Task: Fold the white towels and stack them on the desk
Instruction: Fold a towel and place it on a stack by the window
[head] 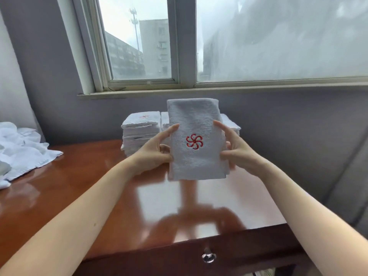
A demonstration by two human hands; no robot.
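Observation:
A folded white towel (196, 124) with a red pinwheel emblem is held up above the wooden desk (99, 176), its face towards me. My left hand (157, 150) grips its left edge and my right hand (237, 150) grips its right edge, thumbs on the front. Behind it, at the back of the desk, stand two stacks of folded white towels: the left stack (141, 130) in plain sight, the right stack (232, 124) mostly hidden by the held towel.
A heap of unfolded white towels (22, 148) lies at the desk's left end. A window with a sill (179, 92) runs along the wall behind. The desk has a drawer with a metal ring pull (208, 255) at its front.

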